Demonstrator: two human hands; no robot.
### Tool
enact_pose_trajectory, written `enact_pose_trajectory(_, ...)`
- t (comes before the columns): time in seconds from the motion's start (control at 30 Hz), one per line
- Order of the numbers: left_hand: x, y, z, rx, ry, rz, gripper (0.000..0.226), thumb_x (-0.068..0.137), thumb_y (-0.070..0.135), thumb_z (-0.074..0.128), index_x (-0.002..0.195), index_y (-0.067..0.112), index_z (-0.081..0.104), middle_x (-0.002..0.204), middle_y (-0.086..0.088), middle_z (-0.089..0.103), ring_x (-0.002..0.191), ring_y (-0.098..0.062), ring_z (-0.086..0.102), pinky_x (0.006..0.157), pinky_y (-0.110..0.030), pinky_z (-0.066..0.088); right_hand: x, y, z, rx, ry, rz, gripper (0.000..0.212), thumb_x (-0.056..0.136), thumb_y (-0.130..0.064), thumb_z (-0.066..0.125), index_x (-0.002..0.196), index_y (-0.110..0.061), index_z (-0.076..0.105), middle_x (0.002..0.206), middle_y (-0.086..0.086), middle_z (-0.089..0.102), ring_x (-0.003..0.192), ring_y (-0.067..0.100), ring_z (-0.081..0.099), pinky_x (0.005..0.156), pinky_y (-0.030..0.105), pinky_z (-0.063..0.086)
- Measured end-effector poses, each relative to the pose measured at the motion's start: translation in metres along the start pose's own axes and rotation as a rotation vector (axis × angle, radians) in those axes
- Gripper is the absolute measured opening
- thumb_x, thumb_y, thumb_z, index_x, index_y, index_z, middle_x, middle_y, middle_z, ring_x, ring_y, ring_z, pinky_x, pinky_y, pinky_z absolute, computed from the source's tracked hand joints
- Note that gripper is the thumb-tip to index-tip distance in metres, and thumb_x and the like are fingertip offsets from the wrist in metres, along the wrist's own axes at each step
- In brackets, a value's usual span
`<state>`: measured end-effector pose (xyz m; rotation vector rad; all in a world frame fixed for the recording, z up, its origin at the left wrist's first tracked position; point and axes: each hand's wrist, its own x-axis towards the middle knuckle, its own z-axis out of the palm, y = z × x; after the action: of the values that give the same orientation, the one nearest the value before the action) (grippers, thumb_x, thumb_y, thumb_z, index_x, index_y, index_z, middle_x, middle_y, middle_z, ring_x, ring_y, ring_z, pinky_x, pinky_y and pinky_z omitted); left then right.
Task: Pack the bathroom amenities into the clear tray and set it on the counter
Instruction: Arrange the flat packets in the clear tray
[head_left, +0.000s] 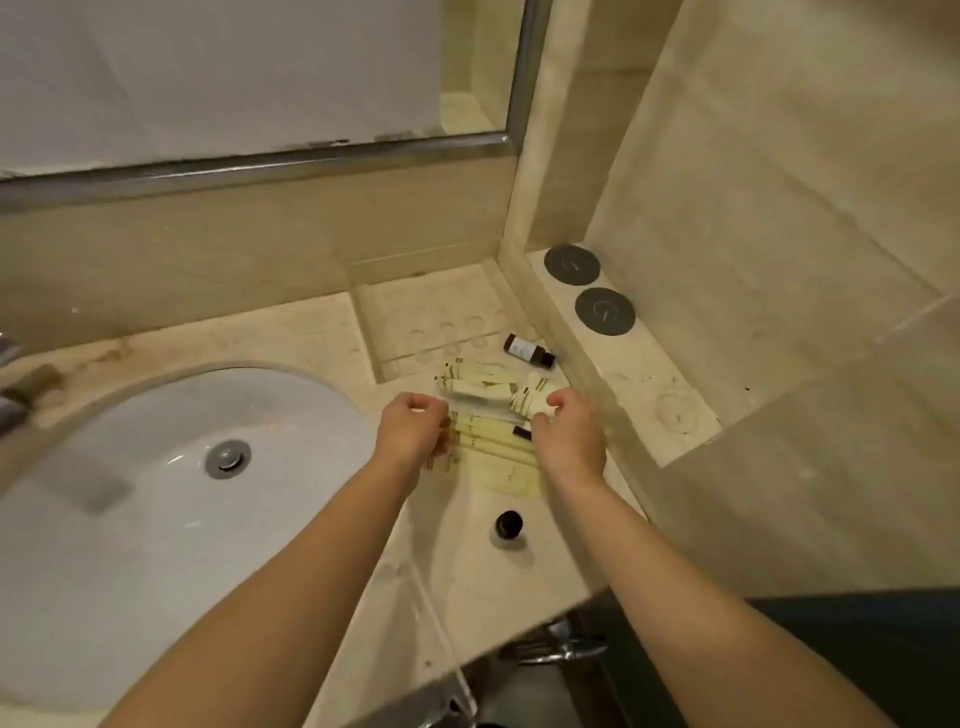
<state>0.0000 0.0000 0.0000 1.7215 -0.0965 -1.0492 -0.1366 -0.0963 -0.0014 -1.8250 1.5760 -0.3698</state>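
Head view: left hand (413, 423) and right hand (569, 436) both curled over cream amenity packets (483, 387) on the counter (519, 561), right of the sink (156, 499); whether either actually grips one, can't tell. Clear tray (431, 312) sits at the back corner, one brown bottle (529, 351) lying beside it, another bottle (508, 525) upright nearer me.

You see pale yellow amenity packets (483, 387) with dark printed marks on a cream, faintly veined stone surface (519, 561). Two dark brown bottles (529, 351) (508, 525) lie there, one white-labelled. The sink (130, 493) is white, and two grey discs (571, 265) (604, 310) sit at the right edge.
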Motion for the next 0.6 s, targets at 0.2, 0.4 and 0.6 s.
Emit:
enact_pose_trajectory(0.2,0.046,0.006,0.037,0.019,0.243,-0.065,0.027,0.087,0.027,0.061,0.072,0.005,0.060,0.070,-0.014,0.067,0.061,-0.029,0.064,0.075,-0.044,0.060,0.033,0.011,0.008,-0.331,0.016,-0.022,0.046,0.087,-0.019,0.061,0.130,-0.016,0.044,0.132,0.008,0.043,0.107,0.031,0.055,0.076,0.040,0.048)
enact_pose_trajectory(0.4,0.065,0.003,0.043,0.061,0.334,-0.092,0.016,0.078,0.018,0.062,0.080,0.003,0.058,0.065,-0.013,0.066,0.055,-0.026,0.061,0.057,-0.029,0.053,0.041,0.012,0.006,-0.400,-0.003,-0.084,0.046,0.085,-0.029,0.068,0.124,-0.018,0.048,0.125,0.006,0.044,0.094,0.027,0.059,0.065,0.033,0.039)
enact_pose_trajectory(0.6,0.059,0.006,0.028,-0.016,0.217,-0.131,0.038,0.073,0.000,0.060,0.108,0.010,0.049,0.083,-0.016,0.064,0.057,-0.024,0.058,0.047,-0.028,0.044,0.036,0.010,-0.003,-0.322,0.117,-0.183,0.028,0.082,-0.025,0.070,0.103,-0.016,0.054,0.109,0.002,0.053,0.086,0.019,0.050,0.064,0.030,0.034)
